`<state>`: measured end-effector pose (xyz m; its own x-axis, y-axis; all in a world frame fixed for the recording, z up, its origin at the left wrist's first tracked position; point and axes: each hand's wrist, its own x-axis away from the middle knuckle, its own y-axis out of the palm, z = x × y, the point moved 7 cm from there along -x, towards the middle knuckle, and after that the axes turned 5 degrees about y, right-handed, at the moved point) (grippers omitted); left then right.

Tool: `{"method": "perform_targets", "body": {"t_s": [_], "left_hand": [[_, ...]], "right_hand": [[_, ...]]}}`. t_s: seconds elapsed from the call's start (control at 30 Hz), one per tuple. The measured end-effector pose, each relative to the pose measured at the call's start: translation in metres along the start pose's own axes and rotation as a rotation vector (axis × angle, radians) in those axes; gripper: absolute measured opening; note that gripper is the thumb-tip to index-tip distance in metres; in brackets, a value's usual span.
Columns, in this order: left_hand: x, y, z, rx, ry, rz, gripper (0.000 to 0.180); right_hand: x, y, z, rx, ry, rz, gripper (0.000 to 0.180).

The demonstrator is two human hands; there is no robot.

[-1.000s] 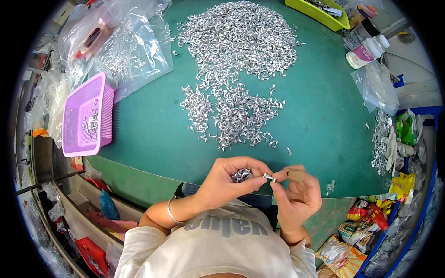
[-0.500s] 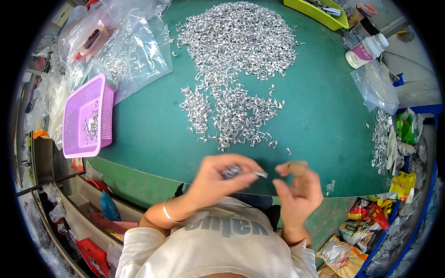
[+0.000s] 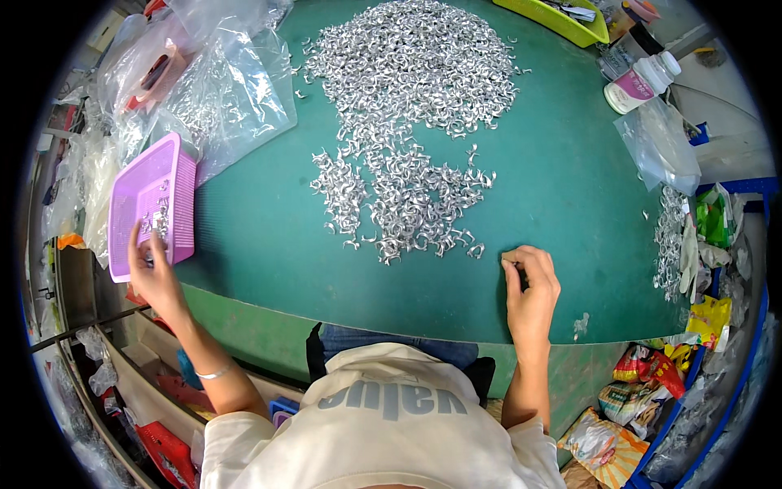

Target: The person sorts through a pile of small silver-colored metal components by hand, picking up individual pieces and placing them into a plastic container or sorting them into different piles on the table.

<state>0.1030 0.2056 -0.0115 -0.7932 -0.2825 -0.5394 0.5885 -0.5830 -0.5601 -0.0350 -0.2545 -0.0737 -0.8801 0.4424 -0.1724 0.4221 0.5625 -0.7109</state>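
At the left, my left hand (image 3: 153, 273) reaches over the near end of a pink-purple plastic basket (image 3: 184, 204), its fingers apart. Small curved silvery metal pieces (image 3: 161, 213) lie inside the basket. Something silvery shows in the gap by the fingers; whether it touches the hand is unclear. My right hand (image 3: 533, 285) rests low on the green table, thumb and forefinger pinched together at the surface. Whatever is between those fingertips is hidden. A big heap of the same metal pieces (image 3: 415, 69) covers the far middle, and a smaller cluster (image 3: 423, 208) spreads toward me.
Clear plastic bags (image 3: 244, 106) lie at the left behind the basket. A yellow-green tray (image 3: 562, 20) and a white bottle (image 3: 643, 81) stand far right. More metal pieces (image 3: 669, 244) line the right edge. Open drawers (image 3: 155, 359) sit below the table at left.
My left hand has gone from the middle, where it held several metal pieces, to the basket. My right hand has come down onto the table where a lone piece lay; that piece is now out of sight.
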Motion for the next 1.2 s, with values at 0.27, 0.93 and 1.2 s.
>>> {"method": "perform_targets", "body": {"t_s": [0.27,0.93,1.2], "left_hand": [[0.155,0.127,0.187,0.911,-0.305,-1.12,0.021],[0.162,0.126,0.213,1.149,-0.246,-1.156,0.011],[0.164,0.125,0.214,1.165,-0.239,-1.151,0.009]], "right_hand": [[0.026,0.027,-0.035,-1.138,0.418,-0.298,0.024],[0.032,0.0,-0.064,-1.181,0.092,-0.114,0.036],[0.033,-0.002,-0.064,-1.18,0.088,-0.093,0.035]]}}
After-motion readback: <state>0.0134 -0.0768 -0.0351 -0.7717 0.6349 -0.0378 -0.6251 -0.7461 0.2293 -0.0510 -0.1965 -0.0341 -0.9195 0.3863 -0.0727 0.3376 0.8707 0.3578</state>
